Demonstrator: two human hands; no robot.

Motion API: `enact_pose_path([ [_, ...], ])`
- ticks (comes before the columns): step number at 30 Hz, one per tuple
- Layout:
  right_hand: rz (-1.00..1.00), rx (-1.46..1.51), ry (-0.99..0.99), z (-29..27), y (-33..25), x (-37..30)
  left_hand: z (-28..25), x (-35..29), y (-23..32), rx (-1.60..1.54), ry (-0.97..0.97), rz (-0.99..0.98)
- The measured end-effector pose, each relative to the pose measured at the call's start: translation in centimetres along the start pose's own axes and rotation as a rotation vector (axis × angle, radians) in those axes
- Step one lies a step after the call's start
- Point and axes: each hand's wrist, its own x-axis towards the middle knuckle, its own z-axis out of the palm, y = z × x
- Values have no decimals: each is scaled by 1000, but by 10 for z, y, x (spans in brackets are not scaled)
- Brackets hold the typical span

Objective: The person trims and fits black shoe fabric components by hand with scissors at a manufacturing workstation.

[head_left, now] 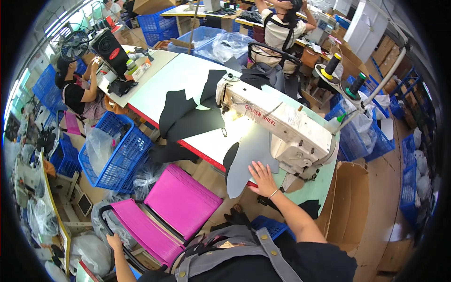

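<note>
My right hand [263, 179] lies with fingers spread on a grey fabric piece [251, 152] at the front edge of the sewing table. Part of that piece hangs over the red edge, with a black piece [231, 155] showing beside it. Above sits a white sewing machine [293, 129], its lamp lighting the needle area. At the lower left, my left hand [114, 241] is closed round the black frame of a pink chair [183, 199]. Black cut pieces [192, 123] lie on the table left of the machine.
A blue basket [110, 152] with plastic bags stands left of the table. Thread cones [332, 65] rise behind the machine. A cardboard box [350, 202] is at the right. One co-worker [77, 87] sits at the far left, another [281, 30] at the back.
</note>
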Motion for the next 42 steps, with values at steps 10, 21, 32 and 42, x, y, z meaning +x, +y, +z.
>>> enact_pose_path([
  [10,80,-23,131,8,-4,0,-9,-8,30,-39,-17,-111],
  [21,247,433,686,-23,20,32,-7,-9,25,-86,-40,-175],
  [32,-142,57,289,17,25,56,78,-68,167,268,167,749],
  [42,-19,120,173,9,24,57,231,7,319,325,-986,578],
])
